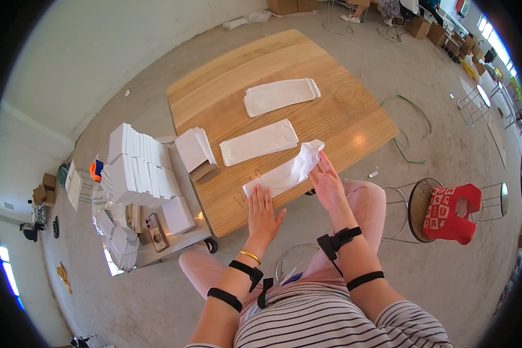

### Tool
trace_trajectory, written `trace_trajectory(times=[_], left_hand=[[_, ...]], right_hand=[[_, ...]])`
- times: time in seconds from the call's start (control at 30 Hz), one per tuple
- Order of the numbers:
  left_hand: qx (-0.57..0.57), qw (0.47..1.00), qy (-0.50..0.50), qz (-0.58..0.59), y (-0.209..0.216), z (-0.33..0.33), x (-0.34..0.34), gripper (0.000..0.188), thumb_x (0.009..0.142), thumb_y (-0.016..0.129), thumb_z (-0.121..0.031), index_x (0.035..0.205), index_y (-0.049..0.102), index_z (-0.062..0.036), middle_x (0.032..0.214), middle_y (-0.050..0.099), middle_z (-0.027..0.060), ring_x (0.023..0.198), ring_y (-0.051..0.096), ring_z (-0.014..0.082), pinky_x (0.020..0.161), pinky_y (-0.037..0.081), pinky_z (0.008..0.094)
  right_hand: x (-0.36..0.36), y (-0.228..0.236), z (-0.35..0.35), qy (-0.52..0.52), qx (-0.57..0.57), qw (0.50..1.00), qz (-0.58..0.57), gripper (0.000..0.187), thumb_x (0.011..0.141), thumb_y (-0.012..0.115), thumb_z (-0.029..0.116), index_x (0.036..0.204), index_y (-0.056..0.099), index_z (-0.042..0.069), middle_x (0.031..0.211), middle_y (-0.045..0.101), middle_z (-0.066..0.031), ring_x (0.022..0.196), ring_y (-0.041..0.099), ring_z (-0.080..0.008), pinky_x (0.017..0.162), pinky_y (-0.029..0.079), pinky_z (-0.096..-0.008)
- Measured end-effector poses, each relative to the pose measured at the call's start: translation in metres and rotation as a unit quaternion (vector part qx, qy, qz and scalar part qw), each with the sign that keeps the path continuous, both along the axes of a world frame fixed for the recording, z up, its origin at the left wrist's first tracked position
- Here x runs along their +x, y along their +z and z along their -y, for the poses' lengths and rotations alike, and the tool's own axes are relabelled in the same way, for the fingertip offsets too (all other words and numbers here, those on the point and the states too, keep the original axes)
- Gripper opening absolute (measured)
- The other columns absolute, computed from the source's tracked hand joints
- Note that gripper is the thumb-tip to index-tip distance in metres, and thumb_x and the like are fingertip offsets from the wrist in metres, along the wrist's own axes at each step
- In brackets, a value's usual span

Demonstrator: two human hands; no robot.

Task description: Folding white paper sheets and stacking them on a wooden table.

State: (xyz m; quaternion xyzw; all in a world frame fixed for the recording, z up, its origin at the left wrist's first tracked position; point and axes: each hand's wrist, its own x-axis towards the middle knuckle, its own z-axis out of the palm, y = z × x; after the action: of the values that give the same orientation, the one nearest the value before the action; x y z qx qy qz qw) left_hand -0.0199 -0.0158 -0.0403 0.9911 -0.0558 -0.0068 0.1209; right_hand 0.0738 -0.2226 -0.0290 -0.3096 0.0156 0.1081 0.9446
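My left hand (263, 214) lies with its fingers flat on the near left end of a long white paper-like sleeve (284, 177). At the sleeve's right end, my right hand (329, 188) touches the edge with its fingers stretched out. That end stands up from the table, creased and crumpled. Just beyond lies a flat white stack of similar sleeves (258, 142), and farther off another layered stack (281, 96). Both rest on the wooden table (342, 104).
Left on the table, white packets lean in a small cardboard box (204, 171). A metal cart (185, 235) beside it carries tall stacks of white boxes (142, 165) and a phone (156, 232). A red bag (451, 214) sits on a round stool at right.
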Motion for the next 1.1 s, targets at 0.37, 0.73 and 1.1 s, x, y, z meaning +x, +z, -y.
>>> trace_trajectory(times=[0.37,0.73,1.1], left_hand=[[0.008,1.0,0.004,-0.014,-0.001,0.003,0.009,0.085,0.098,0.049,-0.05,0.154,0.015,0.0036,0.16,0.009,0.0303,0.15,0.008,0.0436,0.122,0.009,0.051],[0.001,1.0,-0.003,-0.01,-0.005,0.004,0.012,0.085,0.098,0.049,-0.05,0.155,0.013,0.0021,0.16,0.009,0.0305,0.15,0.008,0.0441,0.122,0.009,0.0513],[0.016,1.0,-0.01,-0.003,-0.008,0.001,0.011,0.084,0.097,0.052,-0.047,0.155,0.016,0.0029,0.16,0.01,0.0303,0.15,0.009,0.0439,0.122,0.01,0.052]], right_hand=[[-0.001,-0.012,0.01,-0.036,-0.014,0.997,-0.071,0.067,0.089,0.054,0.006,0.152,0.034,0.006,0.155,0.037,-0.0041,0.143,0.032,-0.0183,0.118,0.024,-0.0364],[0.003,-0.019,0.024,-0.132,-0.199,0.966,-0.097,0.057,0.092,0.055,0.009,0.147,0.04,0.003,0.146,0.047,-0.0083,0.137,0.04,-0.0225,0.115,0.031,-0.0387],[-0.014,-0.015,-0.051,0.074,-0.78,0.458,0.421,0.058,0.097,0.052,0.038,0.15,0.04,0.018,0.161,0.029,-0.006,0.15,0.02,-0.0286,0.122,0.013,-0.0521]])
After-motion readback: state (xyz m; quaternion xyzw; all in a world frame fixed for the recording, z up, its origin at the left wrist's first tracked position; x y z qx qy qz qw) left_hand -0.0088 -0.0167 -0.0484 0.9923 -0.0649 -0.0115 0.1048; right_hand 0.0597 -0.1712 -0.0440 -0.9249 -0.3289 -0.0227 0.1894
